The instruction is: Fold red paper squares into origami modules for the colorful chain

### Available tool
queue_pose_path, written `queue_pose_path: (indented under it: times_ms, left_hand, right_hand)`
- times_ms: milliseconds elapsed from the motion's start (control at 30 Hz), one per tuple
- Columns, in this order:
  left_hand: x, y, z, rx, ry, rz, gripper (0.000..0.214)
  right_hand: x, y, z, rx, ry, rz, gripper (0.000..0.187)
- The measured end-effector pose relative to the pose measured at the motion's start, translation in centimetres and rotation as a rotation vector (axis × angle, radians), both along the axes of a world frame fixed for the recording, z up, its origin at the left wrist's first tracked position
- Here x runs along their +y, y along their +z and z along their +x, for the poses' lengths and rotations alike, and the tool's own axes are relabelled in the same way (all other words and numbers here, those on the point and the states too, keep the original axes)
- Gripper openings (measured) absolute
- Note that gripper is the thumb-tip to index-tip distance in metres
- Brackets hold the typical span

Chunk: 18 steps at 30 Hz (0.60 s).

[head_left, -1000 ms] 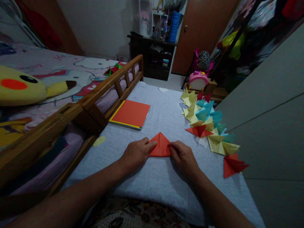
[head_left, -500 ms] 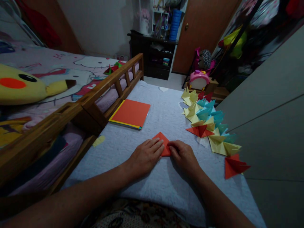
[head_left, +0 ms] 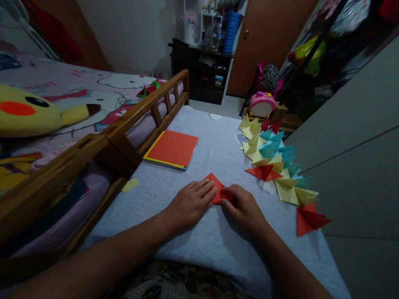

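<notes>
A folded piece of red-orange origami paper (head_left: 215, 180) lies on the pale cloth in front of me, its top corner pointing away. My left hand (head_left: 193, 202) rests flat on its left side, fingers stretched out. At the right side, my right hand (head_left: 242, 205) pinches the paper's edge between thumb and curled fingers. Part of the paper is hidden beneath both hands. Beyond my left hand sits a stack of square coloured paper (head_left: 173, 148), orange on top with a yellow edge showing.
Several folded paper figures (head_left: 289, 187) in yellow, blue and red line the right side, with a red one (head_left: 310, 219) nearest me. A wooden rail (head_left: 124, 120) borders the left. Behind it lies a yellow plush toy (head_left: 34, 110). A pale cabinet wall (head_left: 358, 174) stands right.
My right thumb has shifted slightly lower and toward me at the paper's right edge. The left hand stays nearly in place, and the view has moved a little.
</notes>
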State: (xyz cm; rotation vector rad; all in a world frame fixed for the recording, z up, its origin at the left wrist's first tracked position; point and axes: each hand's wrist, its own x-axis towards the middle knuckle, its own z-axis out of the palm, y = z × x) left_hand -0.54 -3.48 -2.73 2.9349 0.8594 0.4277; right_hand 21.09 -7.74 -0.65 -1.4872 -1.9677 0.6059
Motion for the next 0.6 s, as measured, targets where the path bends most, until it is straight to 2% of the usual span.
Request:
queue_pose_path:
  times_ms: [200,600]
  left_hand:
    - [0.14,0.63,0.14,0.019,0.008,-0.026,0.036]
    - [0.27,0.71,0.08,0.064,0.039,-0.091,0.039]
  right_hand:
    - [0.15,0.04,-0.06,-0.017,-0.012,-0.018,0.016]
    - [0.16,0.16,-0.03,-0.006,-0.010,-0.088,0.016]
